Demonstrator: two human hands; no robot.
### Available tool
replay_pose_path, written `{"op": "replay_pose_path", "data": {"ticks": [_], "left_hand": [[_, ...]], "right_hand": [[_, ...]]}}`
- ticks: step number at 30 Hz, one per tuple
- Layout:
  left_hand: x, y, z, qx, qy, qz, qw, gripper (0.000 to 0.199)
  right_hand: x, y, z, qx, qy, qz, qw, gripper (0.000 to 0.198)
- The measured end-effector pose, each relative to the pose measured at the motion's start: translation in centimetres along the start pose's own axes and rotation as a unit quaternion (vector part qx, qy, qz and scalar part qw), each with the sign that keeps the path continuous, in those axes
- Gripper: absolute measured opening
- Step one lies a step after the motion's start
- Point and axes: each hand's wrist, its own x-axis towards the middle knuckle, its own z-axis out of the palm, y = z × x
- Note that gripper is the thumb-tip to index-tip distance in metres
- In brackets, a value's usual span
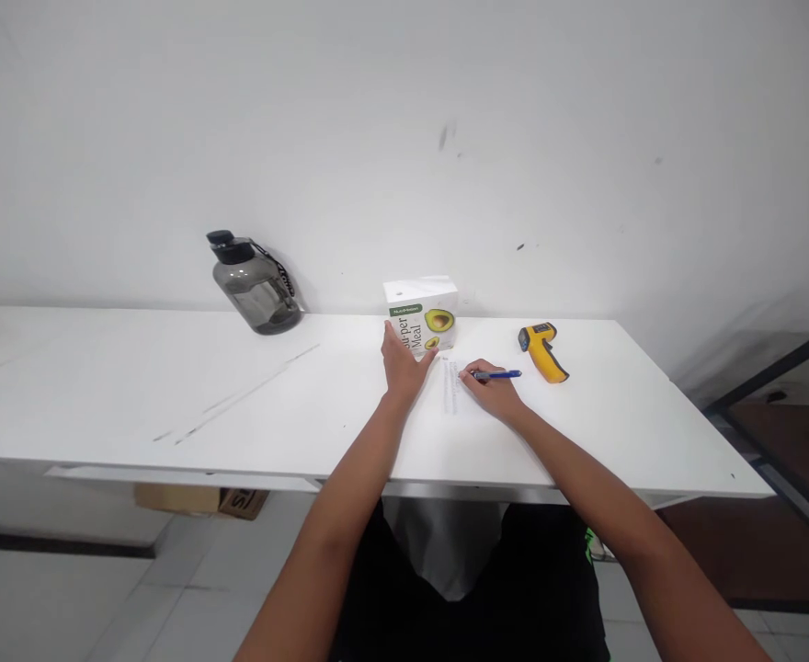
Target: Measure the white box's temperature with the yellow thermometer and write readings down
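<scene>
The right hand (491, 391) grasps a pen (499, 374) between bent fingers, its blue end pointing right. The grip sits close to the tip end, probably for fine control; whether the tip touches down cannot be told. Just left of those fingertips run lines of writing (450, 386), too small to read. The left hand (403, 368) clasps the box (422, 313), fingers along its left edge and thumb near the lower right corner, seemingly to steady it with the printed face towards the person. The box is near the wall (349, 138), just beyond the writing, which likely keeps both within one glance. Right of the pen, a thermometer (548, 357) lies apart on the surface (253, 395), leaving the writing arm room. A bottle (256, 290) stands well to the left, beyond either elbow's way.
</scene>
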Motion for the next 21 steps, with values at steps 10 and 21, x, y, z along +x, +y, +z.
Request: {"op": "replay_pose_path", "data": {"ticks": [10,21], "left_hand": [[0.0,0.3,-0.3,-0.007,0.013,-0.018,1.0,0.107],[0.2,0.2,-0.4,-0.019,-0.045,-0.032,0.998,0.085]], "right_hand": [[0.1,0.2,-1.1,-0.066,0.063,-0.064,0.994,0.04],[0.3,0.4,-1.2,-0.01,0.132,-0.05,0.99,0.044]]}}
